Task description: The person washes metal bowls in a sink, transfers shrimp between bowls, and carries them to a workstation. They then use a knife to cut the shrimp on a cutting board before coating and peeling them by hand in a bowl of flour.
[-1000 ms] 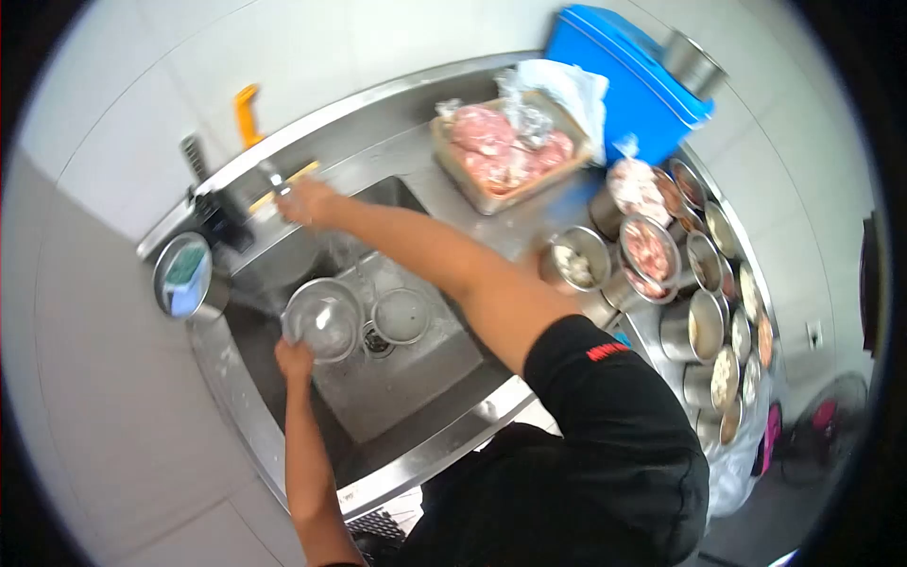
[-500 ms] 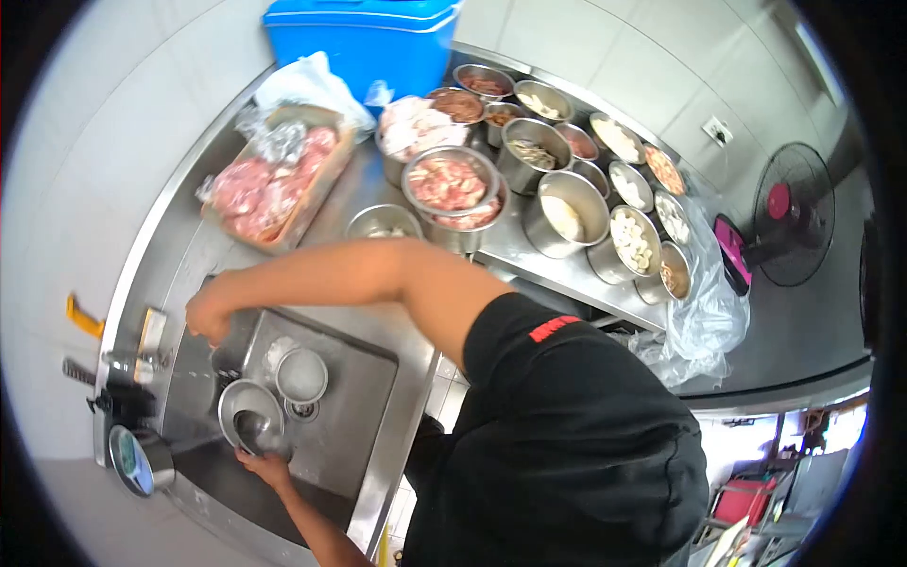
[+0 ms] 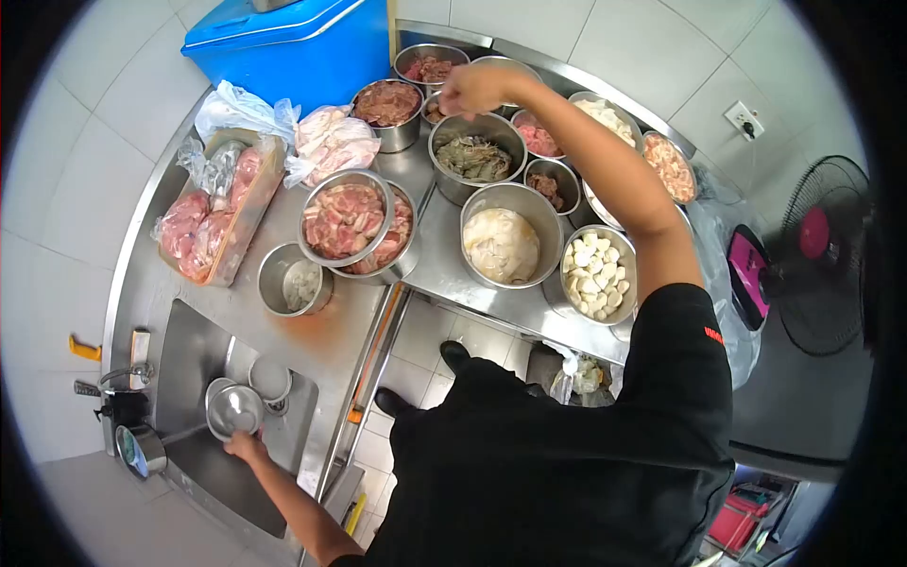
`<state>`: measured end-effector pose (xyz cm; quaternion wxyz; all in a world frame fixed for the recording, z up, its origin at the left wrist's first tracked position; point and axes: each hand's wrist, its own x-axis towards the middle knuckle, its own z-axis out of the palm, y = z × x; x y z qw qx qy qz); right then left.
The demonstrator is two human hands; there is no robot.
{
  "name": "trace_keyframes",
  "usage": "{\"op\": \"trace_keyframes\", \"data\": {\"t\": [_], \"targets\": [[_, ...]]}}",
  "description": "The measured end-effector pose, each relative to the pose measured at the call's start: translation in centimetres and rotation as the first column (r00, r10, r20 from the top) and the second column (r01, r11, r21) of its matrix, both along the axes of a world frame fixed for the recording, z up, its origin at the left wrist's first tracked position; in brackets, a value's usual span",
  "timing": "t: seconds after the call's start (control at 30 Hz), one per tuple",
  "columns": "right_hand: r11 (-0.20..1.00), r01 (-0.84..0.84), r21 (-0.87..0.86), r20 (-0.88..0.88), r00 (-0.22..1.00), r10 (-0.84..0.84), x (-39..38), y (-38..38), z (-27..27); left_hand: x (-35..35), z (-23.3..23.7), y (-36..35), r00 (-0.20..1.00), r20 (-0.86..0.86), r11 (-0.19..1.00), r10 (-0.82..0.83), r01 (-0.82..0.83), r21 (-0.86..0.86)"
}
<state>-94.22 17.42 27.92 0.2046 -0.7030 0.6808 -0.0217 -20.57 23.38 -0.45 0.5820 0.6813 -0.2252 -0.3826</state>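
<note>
Nearest you, your left hand (image 3: 248, 446) is closed on the near rim of a steel bowl (image 3: 234, 412), held tilted inside the sink (image 3: 184, 350) at the counter's left end. A smaller bowl (image 3: 269, 378) lies just beside it over the drain. Farther off, your right hand (image 3: 472, 90) hangs over the pots along the counter's (image 3: 453, 269) far edge, above a pot of dark food (image 3: 475, 156). Its fingers are bunched and point down; I cannot tell if they pinch anything.

Steel bowls (image 3: 464, 231) crowd the desk (image 3: 321, 350) rim to rim; a bare strip lies beside the sink (image 3: 184, 359), below the small bowl (image 3: 268, 274).
</note>
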Motion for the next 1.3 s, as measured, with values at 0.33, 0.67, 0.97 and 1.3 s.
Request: {"op": "trace_keyframes", "data": {"t": [0.33,0.67,0.97,1.3], "targets": [[0.985,0.075,-0.153,-0.168,0.981,-0.101,-3.4,-1.8,-16.1,-16.2,14.3,-2.6,0.927,-0.218,0.951,-0.306,0.285,-0.121],[0.948,0.319,0.017,0.146,0.937,-0.318,-3.1,-0.7,-13.7,-33.9,21.6,-3.8,0.658,-0.258,0.704,-0.707,0.620,-0.347],[0.848,0.432,-0.307,0.467,0.845,-0.262,-4.9,2.4,-2.4,-44.1,22.7,-5.6,0.464,-0.322,0.553,-0.825,0.778,-0.296],[0.962,-0.157,-0.225,0.039,0.985,0.169,-3.8,2.2,-10.6,-47.7,21.1,-4.8,0.393,-0.431,0.537,-0.812,0.792,-0.289]]}}
